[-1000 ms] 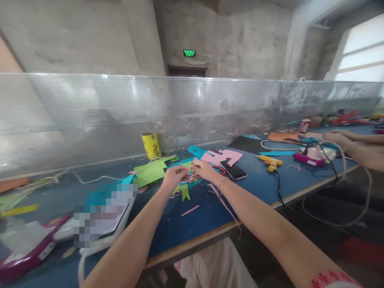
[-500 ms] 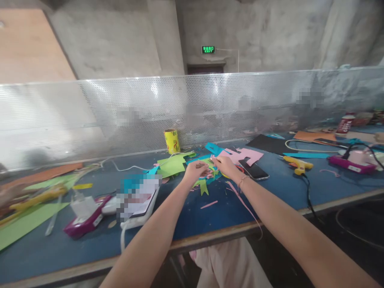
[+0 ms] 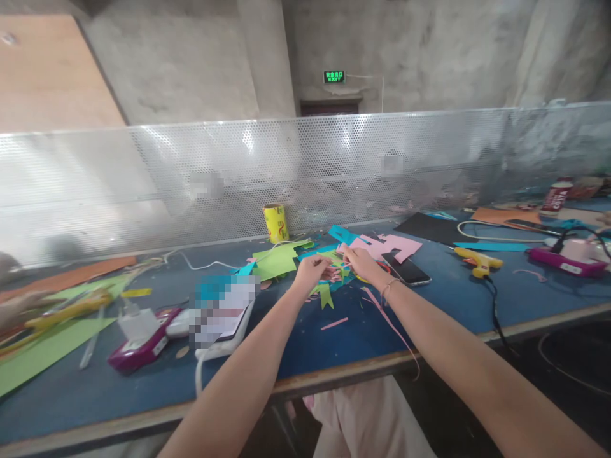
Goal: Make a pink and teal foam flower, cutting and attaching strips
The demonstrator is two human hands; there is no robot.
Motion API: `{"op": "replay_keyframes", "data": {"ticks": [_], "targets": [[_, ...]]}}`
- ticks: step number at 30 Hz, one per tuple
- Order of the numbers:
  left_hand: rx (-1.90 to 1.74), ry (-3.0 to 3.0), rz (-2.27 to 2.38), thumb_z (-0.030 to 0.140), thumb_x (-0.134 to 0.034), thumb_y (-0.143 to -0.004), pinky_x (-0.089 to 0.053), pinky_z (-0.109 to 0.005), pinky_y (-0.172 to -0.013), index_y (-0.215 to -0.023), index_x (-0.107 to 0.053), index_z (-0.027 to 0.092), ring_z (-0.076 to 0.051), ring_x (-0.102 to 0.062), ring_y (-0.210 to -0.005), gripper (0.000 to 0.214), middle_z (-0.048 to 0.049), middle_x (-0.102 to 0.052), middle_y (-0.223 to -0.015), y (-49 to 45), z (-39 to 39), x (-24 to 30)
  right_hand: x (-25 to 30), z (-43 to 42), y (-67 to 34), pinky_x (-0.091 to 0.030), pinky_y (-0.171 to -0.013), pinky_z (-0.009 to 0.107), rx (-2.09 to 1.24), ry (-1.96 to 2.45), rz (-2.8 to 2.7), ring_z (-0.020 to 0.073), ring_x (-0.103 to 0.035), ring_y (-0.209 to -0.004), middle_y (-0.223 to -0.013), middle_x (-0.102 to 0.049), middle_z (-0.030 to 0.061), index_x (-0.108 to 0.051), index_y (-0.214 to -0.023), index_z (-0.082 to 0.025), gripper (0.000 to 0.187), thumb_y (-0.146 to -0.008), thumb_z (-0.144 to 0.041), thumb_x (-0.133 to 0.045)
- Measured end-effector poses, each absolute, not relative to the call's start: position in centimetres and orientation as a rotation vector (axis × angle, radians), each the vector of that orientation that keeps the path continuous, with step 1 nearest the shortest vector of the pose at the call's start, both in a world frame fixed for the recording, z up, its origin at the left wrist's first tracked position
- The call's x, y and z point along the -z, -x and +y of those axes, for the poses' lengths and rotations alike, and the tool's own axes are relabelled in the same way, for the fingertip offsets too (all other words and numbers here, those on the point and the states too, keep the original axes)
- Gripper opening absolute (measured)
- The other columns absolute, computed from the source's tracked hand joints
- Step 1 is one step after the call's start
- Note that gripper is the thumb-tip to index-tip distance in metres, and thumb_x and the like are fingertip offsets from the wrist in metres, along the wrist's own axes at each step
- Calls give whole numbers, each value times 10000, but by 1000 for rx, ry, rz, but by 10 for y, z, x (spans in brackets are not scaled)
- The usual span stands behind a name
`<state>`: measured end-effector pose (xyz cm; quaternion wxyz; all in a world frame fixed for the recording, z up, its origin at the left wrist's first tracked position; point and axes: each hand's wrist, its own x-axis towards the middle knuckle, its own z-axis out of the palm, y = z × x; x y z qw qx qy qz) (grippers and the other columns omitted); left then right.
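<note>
My left hand [image 3: 314, 270] is closed over the scraps in the middle of the table, its fingertips curled together. My right hand [image 3: 359, 259] pinches close beside it, thumb against forefinger. Whatever lies in either pinch is too small and blurred to name. Under and around the hands are green paper [image 3: 275, 261], a notched green strip [image 3: 326, 296], blue paper [image 3: 340, 235] and small pink bits. A cut pink sheet [image 3: 391, 245] lies past my right hand, partly over a dark phone [image 3: 409, 270]. Red and yellow handle-like loops show partly under my right wrist.
A yellow roll [image 3: 275, 224] stands by the perforated metal screen [image 3: 334, 172]. Yellow glue guns lie at right [image 3: 477, 261] and left [image 3: 71, 312], near a co-worker's hand [image 3: 19, 308]. Purple power strips [image 3: 143, 346], cables and a red bottle [image 3: 556, 196] share the table.
The view has shifted slightly. My two hands keep nearly the same place and closed pose over the paper scraps.
</note>
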<state>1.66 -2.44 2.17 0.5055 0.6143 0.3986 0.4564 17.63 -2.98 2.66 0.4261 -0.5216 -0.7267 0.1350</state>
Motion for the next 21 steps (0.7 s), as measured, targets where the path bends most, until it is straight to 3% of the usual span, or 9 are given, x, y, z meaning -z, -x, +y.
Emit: {"op": "replay_keyframes", "data": {"ticks": [7, 15, 21], "targets": [[-1247, -1776, 1088, 275, -496, -736, -451, -227, -489, -657, -540, 158, -110, -548, -470, 148, 7, -580, -516, -15, -32, -28, -24, -33, -169, -267, -486, 241, -410, 1264, -1888, 96, -373, -449, -436, -396, -23, -382, -492, -184, 513, -822, -560, -268], [-1377, -1785, 1062, 302, -469, -745, -400, -215, -463, -620, -501, 175, -90, -484, -418, 181, 26, -535, -481, -18, -42, -33, -25, -27, -164, -244, -498, 254, -185, 1207, -1791, 110, -353, -513, -485, -391, -16, -336, -512, -193, 442, -830, -496, -294], [-1387, -1511, 917, 358, -525, -723, -375, -199, -433, -665, -514, 158, -67, -452, -395, 208, 25, -536, -494, -21, -35, -29, -25, -25, -166, -257, -460, 252, -467, 1077, -1713, 98, -318, -454, -475, -331, -34, -328, -537, -202, 431, -806, -539, -333]]}}
